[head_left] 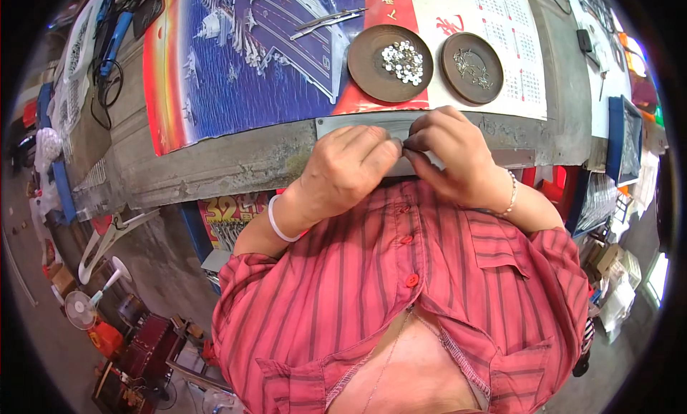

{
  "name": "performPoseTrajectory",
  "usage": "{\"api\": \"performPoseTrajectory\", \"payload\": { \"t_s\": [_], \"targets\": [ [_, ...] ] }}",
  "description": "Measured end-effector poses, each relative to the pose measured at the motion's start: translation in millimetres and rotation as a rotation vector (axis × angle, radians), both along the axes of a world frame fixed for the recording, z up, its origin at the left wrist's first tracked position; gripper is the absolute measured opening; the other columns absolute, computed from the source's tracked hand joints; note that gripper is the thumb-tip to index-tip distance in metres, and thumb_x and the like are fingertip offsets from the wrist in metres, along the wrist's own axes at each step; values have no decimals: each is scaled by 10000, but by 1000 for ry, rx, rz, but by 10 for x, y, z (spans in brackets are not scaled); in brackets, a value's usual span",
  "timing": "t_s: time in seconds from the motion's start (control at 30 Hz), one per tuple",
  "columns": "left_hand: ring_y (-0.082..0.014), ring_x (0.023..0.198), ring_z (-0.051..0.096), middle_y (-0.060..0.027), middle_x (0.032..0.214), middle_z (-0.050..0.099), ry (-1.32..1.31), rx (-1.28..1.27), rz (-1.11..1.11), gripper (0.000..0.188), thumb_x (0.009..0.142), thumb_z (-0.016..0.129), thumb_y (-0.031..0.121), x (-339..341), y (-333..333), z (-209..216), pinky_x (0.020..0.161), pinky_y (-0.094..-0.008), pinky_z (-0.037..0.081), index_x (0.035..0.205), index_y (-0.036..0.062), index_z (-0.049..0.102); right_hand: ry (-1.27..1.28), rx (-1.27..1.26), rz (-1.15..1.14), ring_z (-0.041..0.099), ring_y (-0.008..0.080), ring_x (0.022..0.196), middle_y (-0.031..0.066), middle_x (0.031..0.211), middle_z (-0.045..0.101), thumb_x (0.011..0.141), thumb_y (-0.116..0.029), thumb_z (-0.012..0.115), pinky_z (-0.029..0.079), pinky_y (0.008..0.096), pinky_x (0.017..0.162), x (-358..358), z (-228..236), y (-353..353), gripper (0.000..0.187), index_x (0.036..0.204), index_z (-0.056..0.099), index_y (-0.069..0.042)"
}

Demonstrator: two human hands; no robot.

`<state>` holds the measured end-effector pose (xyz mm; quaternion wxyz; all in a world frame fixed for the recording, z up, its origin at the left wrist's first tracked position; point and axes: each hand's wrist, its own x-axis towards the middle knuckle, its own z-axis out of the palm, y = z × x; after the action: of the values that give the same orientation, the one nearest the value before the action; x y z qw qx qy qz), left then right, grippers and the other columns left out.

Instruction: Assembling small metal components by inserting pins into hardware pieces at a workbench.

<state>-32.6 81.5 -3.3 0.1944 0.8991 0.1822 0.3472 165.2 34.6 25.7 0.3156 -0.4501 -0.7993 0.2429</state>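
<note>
Both my hands meet at the front edge of the workbench, fingertips pinched close together. My left hand is closed, its fingers curled toward the right one. Opposite it, my right hand pinches with thumb and forefinger; a small dark bit shows between the fingertips, too small to name. Just beyond the hands stands a round brown dish with a heap of small white and silvery round pieces. To its right, a smaller brown dish holds thin metal pin-like pieces.
A printed poster sheet covers much of the grey bench. Metal tweezers-like tools lie on it. At the left are a blue-handled tool with a black cable; at the right, a blue tray. A white fan stands lower left.
</note>
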Motion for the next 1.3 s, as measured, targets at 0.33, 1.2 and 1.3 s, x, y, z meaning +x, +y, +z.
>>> {"api": "performPoseTrajectory", "payload": {
  "t_s": [0.33, 1.2, 1.3],
  "targets": [
    [-234, 607, 561, -107, 743, 570, -87, -307, 286, 249, 766, 650, -36, -47, -14, 11, 558, -317, 453, 1003, 40, 639, 64, -82, -151, 551, 355, 752, 153, 849, 552, 840, -123, 603, 444, 416, 657, 86, -190, 417, 135, 831, 559, 4],
    [-121, 670, 575, -83, 810, 620, -329, -841, 337, 147, 818, 621, -26, -134, -235, -114, 603, -248, 455, 962, 6, 633, -480, 87, -52, 522, 285, 859, 118, 873, 508, 750, -92, 606, 391, 390, 777, 13, -491, 689, 100, 788, 530, -38],
    [-89, 661, 552, -58, 809, 626, -387, -913, 333, 146, 848, 611, -11, -136, -255, -141, 599, -228, 444, 991, 6, 628, -270, 85, -103, 541, 300, 826, 120, 824, 534, 745, -95, 619, 403, 408, 790, 35, -293, 661, 126, 777, 522, -21]
  ]
}}
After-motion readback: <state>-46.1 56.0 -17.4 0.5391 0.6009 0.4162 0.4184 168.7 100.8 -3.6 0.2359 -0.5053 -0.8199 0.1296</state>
